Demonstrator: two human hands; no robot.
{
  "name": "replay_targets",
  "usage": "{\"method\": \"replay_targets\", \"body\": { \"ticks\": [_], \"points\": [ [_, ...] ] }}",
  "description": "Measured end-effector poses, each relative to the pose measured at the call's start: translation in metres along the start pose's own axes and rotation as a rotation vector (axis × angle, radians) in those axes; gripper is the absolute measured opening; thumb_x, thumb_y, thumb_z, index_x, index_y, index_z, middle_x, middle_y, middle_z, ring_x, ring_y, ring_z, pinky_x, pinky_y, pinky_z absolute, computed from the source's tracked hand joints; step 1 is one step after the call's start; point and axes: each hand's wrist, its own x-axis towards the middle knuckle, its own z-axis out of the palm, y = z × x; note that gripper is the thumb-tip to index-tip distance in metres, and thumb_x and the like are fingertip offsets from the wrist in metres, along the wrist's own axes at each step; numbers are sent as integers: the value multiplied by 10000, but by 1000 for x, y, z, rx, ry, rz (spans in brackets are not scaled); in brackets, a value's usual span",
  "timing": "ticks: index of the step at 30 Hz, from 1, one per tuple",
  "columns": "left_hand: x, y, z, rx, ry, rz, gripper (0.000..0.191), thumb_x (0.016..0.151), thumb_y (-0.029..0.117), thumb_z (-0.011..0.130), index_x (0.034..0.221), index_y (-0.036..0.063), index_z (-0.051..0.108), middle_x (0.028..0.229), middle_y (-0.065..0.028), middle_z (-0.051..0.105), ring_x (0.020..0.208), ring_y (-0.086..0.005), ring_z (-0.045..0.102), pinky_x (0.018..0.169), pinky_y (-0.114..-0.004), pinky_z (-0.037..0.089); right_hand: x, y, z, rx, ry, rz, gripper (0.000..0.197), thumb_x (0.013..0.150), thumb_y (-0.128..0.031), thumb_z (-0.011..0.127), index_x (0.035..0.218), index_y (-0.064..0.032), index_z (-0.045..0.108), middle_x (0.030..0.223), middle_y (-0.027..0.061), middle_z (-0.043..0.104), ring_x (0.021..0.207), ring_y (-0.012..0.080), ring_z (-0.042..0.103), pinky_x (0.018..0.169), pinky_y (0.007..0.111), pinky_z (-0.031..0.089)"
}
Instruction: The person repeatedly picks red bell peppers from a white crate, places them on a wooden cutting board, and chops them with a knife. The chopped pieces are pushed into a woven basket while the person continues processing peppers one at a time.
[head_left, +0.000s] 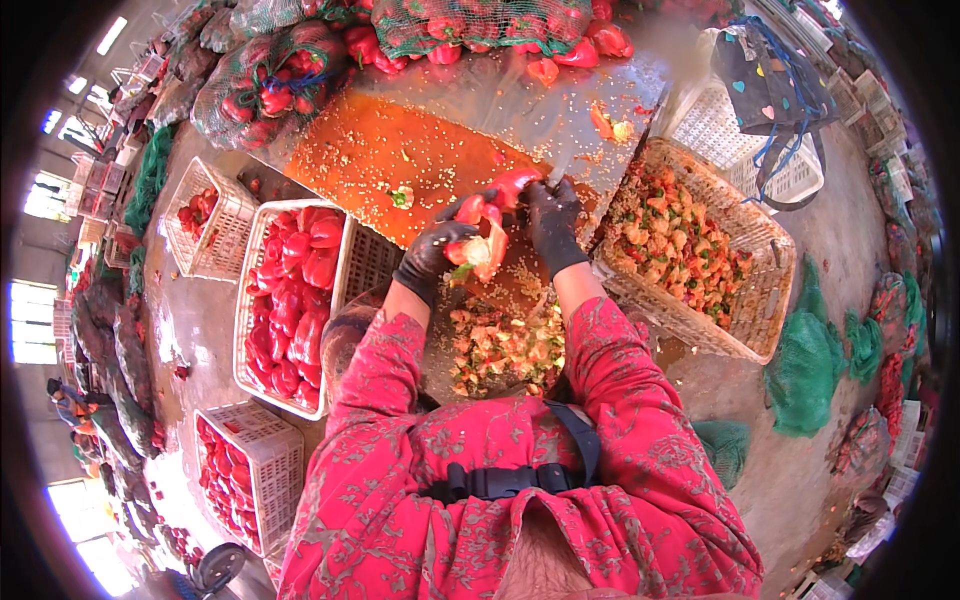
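Both my hands wear dark gloves and meet over the near edge of a metal table (480, 105) wet with orange liquid and seeds. My left hand (435, 251) is closed around part of a cut red bell pepper (487, 244), whose pale core and green stem show. My right hand (553, 214) grips a small metal tool (559, 169), partly hidden by the fingers, beside a red pepper piece (514, 186). A pepper core with a green stem (401, 197) lies on the table to the left. Below my hands is a heap of pepper cores (506, 341).
Net bags of red peppers (480, 22) line the table's far side. At the left stand crates of red peppers (244, 330). A crate of pepper cores (776, 277) is at the right, near a patterned bag (772, 82) and green nets (802, 375). People (71, 405) are far left.
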Motion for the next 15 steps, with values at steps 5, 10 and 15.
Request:
{"method": "replay_targets", "body": {
  "ticks": [5,10,15],
  "points": [
    [10,7,-7,-252,52,180,513,819,270,543,1246,11,428,1112,-125,556,903,-225,591,741,-359,502,-18,-20,14,211,-35,-93,122,779,-52,639,856,-47,545,700,-29,526,628,62,495,560,222,415],
    [28,14,-14,-69,194,-43,332,863,219,554,1122,11,552,1052,-67,601,897,-173,588,808,-304,473,-45,-66,13,-40,-664,210,303,755,-101,701,1014,-55,551,714,-11,549,585,60,522,521,215,444],
    [25,13,-9,157,191,-107,280,861,183,529,1077,7,563,1006,-84,617,880,-182,597,806,-295,473,-51,-73,10,-326,-786,-5,420,729,-106,718,1092,-61,510,722,-27,520,600,69,485,547,242,427]
  ]
}}
